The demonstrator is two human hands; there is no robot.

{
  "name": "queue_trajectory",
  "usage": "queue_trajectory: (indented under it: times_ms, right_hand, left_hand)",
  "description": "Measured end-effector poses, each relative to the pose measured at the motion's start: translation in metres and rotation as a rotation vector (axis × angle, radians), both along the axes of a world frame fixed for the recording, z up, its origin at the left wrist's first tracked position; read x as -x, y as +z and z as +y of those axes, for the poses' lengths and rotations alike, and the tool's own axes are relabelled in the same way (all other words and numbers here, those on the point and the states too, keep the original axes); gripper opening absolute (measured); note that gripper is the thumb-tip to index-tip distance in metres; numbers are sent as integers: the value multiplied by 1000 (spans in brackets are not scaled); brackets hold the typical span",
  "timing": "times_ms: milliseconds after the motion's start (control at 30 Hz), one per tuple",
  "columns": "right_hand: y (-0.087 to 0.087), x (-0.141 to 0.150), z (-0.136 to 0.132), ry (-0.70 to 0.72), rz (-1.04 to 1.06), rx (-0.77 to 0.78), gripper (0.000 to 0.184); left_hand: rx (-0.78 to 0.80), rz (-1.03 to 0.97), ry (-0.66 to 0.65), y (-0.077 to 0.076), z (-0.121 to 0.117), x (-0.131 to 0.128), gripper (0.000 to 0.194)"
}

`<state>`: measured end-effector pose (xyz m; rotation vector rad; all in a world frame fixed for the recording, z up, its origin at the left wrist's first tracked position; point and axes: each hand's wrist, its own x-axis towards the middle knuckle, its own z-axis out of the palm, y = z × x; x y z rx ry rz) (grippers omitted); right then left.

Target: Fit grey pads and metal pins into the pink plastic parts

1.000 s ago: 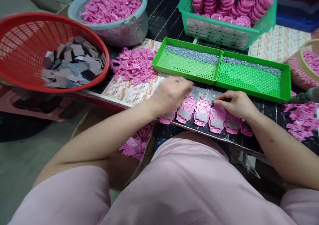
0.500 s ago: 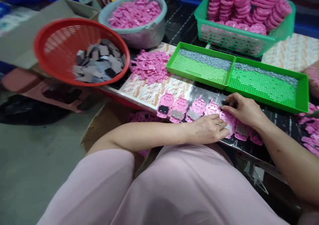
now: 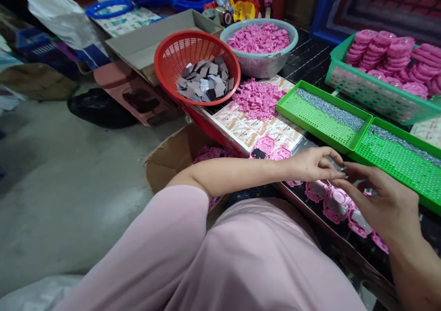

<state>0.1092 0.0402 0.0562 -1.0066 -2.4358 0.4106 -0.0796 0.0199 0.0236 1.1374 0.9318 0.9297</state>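
Observation:
My left hand (image 3: 312, 165) reaches across my body and my right hand (image 3: 382, 203) comes in from the lower right. Their fingertips nearly meet above a thin grey metal strip (image 3: 336, 162). I cannot tell whether either hand holds anything there. Under my right hand lies a row of pink plastic housings (image 3: 336, 208), partly hidden. Further left along the row, a pink housing (image 3: 264, 144) carries a black pad. Just beyond my hands stand green perforated trays (image 3: 324, 118) with bands of small silver parts.
A red basket (image 3: 196, 37) holds grey and black pads. Pink pieces fill a grey bowl (image 3: 262, 65) and lie piled on patterned paper (image 3: 258, 99). Stacked pink discs fill a green basket (image 3: 379, 102). Below the bench stands an open cardboard box (image 3: 172, 159); concrete floor lies left.
The whole view has swung, so the bench sits further right and more floor shows. My left hand has risen off the housings and now nears my right hand's fingertips.

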Motion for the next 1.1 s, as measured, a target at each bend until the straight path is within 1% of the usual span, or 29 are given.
queue_trajectory:
  times_ms: [33, 100, 167, 200, 233, 267, 300, 333, 367, 400, 433, 467, 533, 633, 700, 733, 800, 867, 967, 1033, 1100]
  right_hand:
    - [-2, 1, 0, 22, 4, -16, 30]
    - [-4, 0, 1, 64, 24, -51, 21]
    - [-6, -2, 1, 56, 43, -43, 14]
    - [-7, -4, 2, 35, 52, -18, 13]
    - [-8, -6, 3, 9, 61, 22, 12]
    - [-9, -8, 4, -14, 79, 62, 12]
    - [-9, -11, 6, -36, 99, 100, 13]
    - [-10, -14, 7, -56, 122, 139, 14]
    - [-10, -17, 9, -85, 139, 174, 15]
    - [-10, -21, 10, -132, 155, 210, 15]
    - [-10, -24, 10, -188, 167, 246, 15]
    - [-9, -28, 11, -250, 171, 279, 15]
    - [-7, -34, 11, -357, 169, 328, 15]
    - [-3, -41, 13, -452, 137, 376, 21]
    - [-1, -45, 16, -474, 127, 412, 27]
    - [0, -47, 19, -468, 127, 429, 28]
    - [-1, -53, 24, -434, 155, 429, 29]
    - [-2, -61, 28, -431, 174, 453, 29]
    - [-7, -70, 33, -433, 196, 542, 29]
    - [-11, -73, 35, -422, 199, 603, 32]
    - [-16, -75, 38, -393, 193, 645, 36]
  left_hand:
    - [22, -9, -30, 0, -2, 3, 20]
    - [34, 7, -131, 3, -8, 16, 19]
    - [-53, 125, -192, 9, -12, 37, 23]
    - [-137, 242, -160, 13, -13, 51, 23]
    - [-237, 405, -94, 16, -14, 67, 21]
    - [-335, 620, -8, 19, -15, 85, 19]
    - [-392, 861, 109, 22, -15, 103, 19]
    - [-399, 1096, 251, 23, -15, 120, 20]
    - [-368, 1310, 365, 23, -15, 137, 21]
    - [-322, 1495, 423, 22, -15, 151, 22]
    - [-258, 1628, 440, 20, -16, 163, 22]
    - [-224, 1677, 442, 16, -17, 173, 22]
    - [-193, 1720, 423, 8, -19, 184, 22]
    - [-223, 1729, 395, -5, -19, 190, 24]
    - [-273, 1732, 388, -10, -18, 192, 24]
    - [-334, 1748, 423, -12, -16, 194, 22]
    - [-405, 1722, 430, -14, -12, 199, 19]
    - [-468, 1685, 439, -12, -9, 205, 21]
    - [-543, 1560, 497, -2, -8, 203, 19]
    - [-569, 1456, 534, 6, -9, 194, 17]
    - [-591, 1369, 532, 12, -7, 178, 18]
